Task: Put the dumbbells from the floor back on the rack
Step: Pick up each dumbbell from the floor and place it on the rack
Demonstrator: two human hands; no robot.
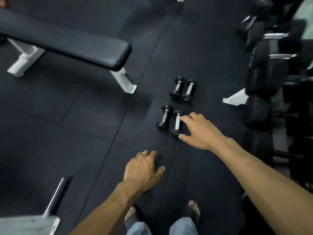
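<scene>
— Well, largest first: we have the rack point(274, 78) crowded on our right and the bench point(67, 43) to our left, with open floor point(84, 124) between.

— So we lift straight up, or we clip the rack's white foot point(235, 99)?

— Likely. Four dumbbells lie in pairs; our right hand point(199, 131), fingers spread, touches the nearest dumbbell point(177, 123) without closing. A loose grip could roll it into its neighbour point(165, 117). Our left hand point(144, 168) hangs loosely curled, empty.

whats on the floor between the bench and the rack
Four small dumbbells in two pairs on the mat, between the bench and the rack; the right hand reaches the nearest. Head view.
</scene>
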